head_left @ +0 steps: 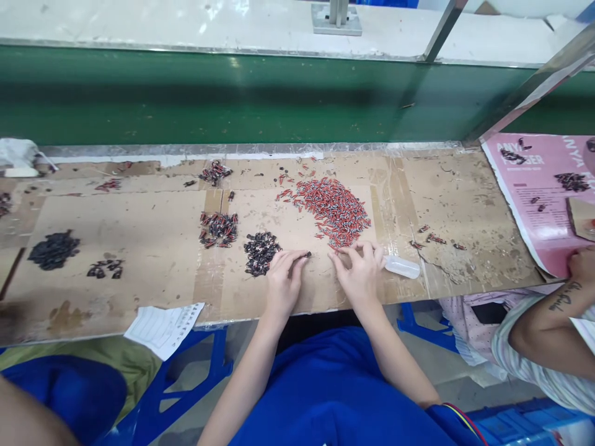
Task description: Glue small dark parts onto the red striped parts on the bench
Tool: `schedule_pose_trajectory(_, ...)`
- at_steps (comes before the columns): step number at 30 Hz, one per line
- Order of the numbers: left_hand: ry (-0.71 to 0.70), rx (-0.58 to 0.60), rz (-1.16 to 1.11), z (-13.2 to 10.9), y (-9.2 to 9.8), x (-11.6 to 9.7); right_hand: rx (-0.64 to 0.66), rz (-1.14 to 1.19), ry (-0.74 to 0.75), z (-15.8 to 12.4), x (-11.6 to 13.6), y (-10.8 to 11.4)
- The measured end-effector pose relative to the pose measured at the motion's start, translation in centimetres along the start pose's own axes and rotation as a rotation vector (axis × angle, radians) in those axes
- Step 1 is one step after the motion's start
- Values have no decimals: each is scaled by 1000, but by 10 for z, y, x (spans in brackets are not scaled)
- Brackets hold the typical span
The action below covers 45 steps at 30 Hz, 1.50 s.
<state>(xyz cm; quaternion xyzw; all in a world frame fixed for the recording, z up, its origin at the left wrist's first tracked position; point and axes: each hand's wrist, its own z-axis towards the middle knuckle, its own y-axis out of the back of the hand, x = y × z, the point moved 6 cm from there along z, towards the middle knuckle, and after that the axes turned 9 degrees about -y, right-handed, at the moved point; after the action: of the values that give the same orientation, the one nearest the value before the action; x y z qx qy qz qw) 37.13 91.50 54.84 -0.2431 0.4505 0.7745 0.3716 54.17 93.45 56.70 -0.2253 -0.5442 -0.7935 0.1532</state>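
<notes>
My left hand (284,275) is closed in a pinch, with a small black part (308,254) at its fingertips. Beside its knuckles lies a pile of small black parts with shiny bits (261,253). My right hand (360,272) pinches what looks like a small red part (333,248), at the near edge of a large heap of red-and-silver parts (332,207). The two hands are apart, resting low over the cardboard. A translucent plastic bottle (402,267) lies against the right side of my right hand.
Cardboard (158,235) covers the bench. To the left are joined red-and-black pieces (218,229), a black pile (54,250) and a paper slip (165,328). A green panel (209,99) rises behind. At right, a co-worker's arm (558,316) rests near a pink sheet (525,198).
</notes>
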Motion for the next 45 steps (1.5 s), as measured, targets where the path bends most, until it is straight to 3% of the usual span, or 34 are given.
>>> schedule_pose_trajectory(8,-6,61,-39,2,-4,-1,113,205,163,-5,2,-5)
schedule_pose_trajectory(16,-24,76,-72,-3,-9,-1,182,425,464,-14,18,-3)
schedule_pose_trajectory(26,3,87,-127,-6,-10,5,209,446,463,-15,9,-10)
schedule_pose_trajectory(39,117,206,-273,-1,-9,9,397,569,415,-8,8,-15)
schedule_pose_trajectory(45,150,194,-356,0,-9,8,392,625,387,-6,6,-15)
